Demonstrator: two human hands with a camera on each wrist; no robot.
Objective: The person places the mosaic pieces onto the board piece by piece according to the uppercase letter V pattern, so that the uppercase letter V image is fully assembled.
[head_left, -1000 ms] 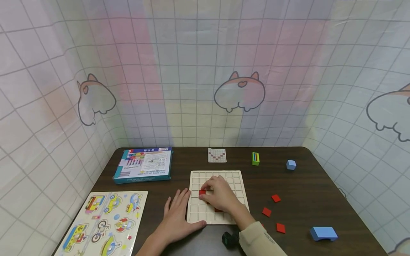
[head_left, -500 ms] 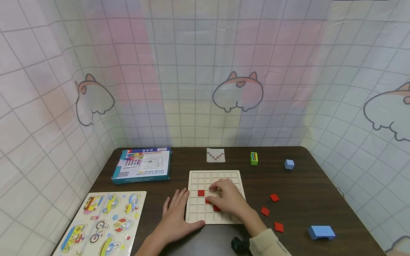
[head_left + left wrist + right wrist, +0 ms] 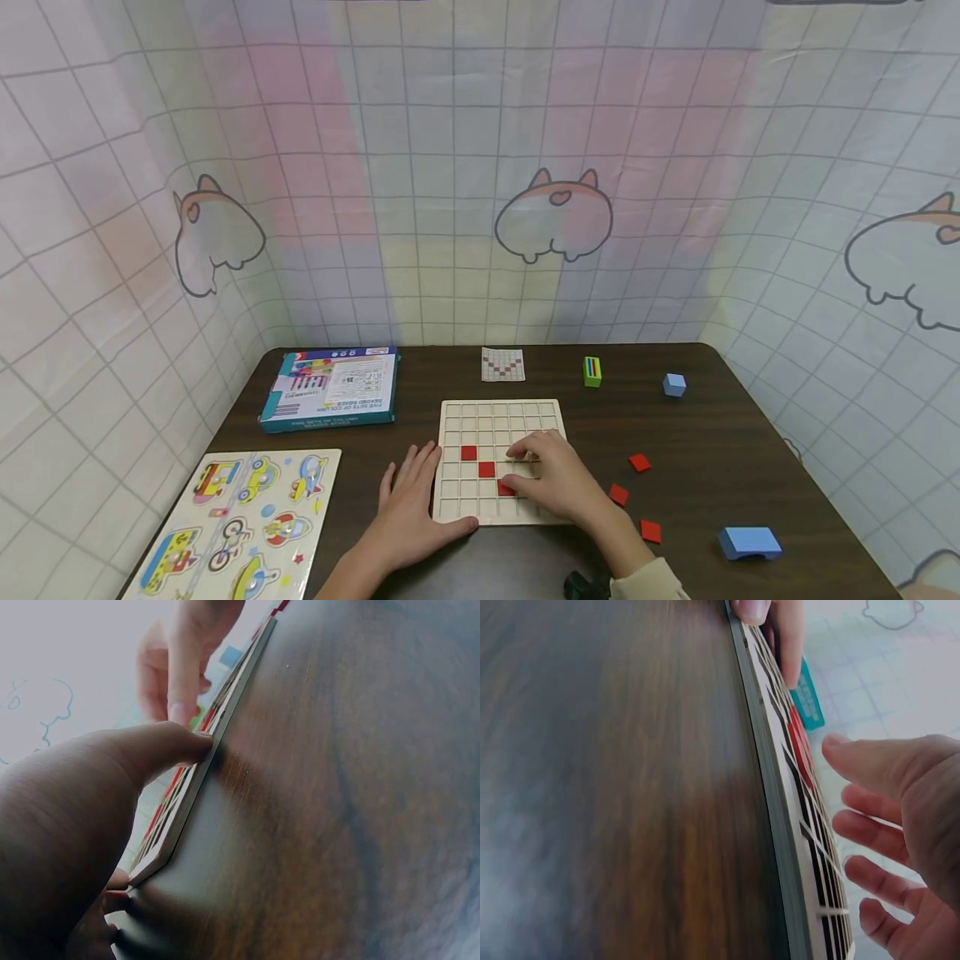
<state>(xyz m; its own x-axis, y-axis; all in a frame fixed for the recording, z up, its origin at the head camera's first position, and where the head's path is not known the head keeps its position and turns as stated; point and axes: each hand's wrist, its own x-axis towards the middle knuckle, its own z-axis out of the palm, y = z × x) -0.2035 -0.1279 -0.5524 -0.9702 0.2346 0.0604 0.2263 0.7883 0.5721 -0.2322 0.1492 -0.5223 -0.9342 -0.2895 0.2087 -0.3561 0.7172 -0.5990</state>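
A pale wooden grid board (image 3: 457, 508) lies on the dark table, and three red square tiles (image 3: 486, 469) sit in its cells in a diagonal line. My left hand (image 3: 408, 504) rests at the board's left side with fingers spread, its thumb along the near edge. In the left wrist view that thumb (image 3: 176, 742) touches the board's rim. My right hand (image 3: 558, 479) is over the board's right half, fingers loosely bent and holding nothing. Its thumb overlaps the nearest tile in the head view. The right wrist view has the right hand (image 3: 900, 825) just above the grid.
Loose red tiles (image 3: 650, 532) lie right of the board. A blue arch block (image 3: 750, 543), a blue cube (image 3: 674, 385) and a green striped block (image 3: 592, 372) are farther right and back. A pattern card (image 3: 502, 365), a teal box (image 3: 330, 389) and a picture puzzle (image 3: 247, 517) also lie here.
My right hand has let go of the red tile at the upper left of the diagonal and moved right and nearer, uncovering the tiles. My left hand has stayed in place.
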